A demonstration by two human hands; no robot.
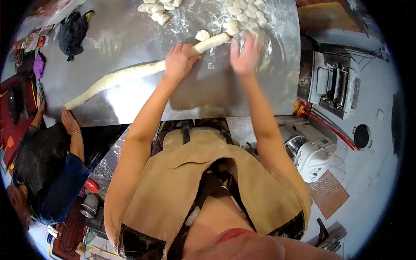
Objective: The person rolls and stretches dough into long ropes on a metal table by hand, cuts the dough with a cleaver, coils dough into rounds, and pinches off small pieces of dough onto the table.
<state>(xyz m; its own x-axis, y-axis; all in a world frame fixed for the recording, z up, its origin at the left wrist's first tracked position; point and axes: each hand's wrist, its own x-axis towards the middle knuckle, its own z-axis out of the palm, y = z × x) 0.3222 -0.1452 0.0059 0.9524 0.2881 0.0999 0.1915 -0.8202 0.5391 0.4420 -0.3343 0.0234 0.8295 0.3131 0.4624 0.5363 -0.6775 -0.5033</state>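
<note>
A long pale dough rope [130, 75] runs slantwise across the metal table. My left hand [180, 62] is closed over the rope towards its right end. Just past that end is my right hand [246, 54], its thumb and fingers stretched apart and somewhat blurred. I see nothing held in it. A cut dough piece [202, 35] lies beside the rope, and another dough lump [232, 28] sits beyond its tip. Several small dough pieces [245, 8] are spread at the far right, with a second dough cluster [159, 9] at the far middle.
Flour dusts the right side of the metal table [277, 65]. A co-worker's hand [69, 121] is at the rope's left end. A black plastic bag [73, 34] lies at the table's left. To the right stand a white mixer [314, 158] and a roller machine [336, 84].
</note>
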